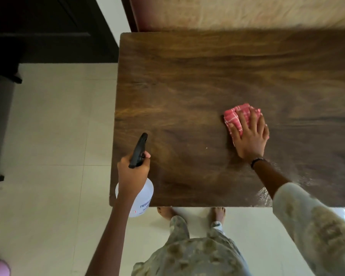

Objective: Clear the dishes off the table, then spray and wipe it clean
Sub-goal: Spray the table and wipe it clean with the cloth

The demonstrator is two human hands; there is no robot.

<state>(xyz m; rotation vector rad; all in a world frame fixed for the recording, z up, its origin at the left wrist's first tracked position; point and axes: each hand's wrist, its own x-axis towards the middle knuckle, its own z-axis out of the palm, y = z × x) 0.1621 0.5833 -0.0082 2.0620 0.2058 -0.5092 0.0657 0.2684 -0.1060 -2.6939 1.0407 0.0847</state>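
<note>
Gripping one spray bottle by its neck, the left hand holds it over the near left corner of the table, black nozzle pointing away toward the far edge. Right hand presses flat, fingers spread, on one red checked cloth farther right.

Right hand flat on red cloth

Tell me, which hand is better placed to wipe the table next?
The right hand: it already presses flat on the pink cloth on the table. The left hand grips the spray bottle.
</note>
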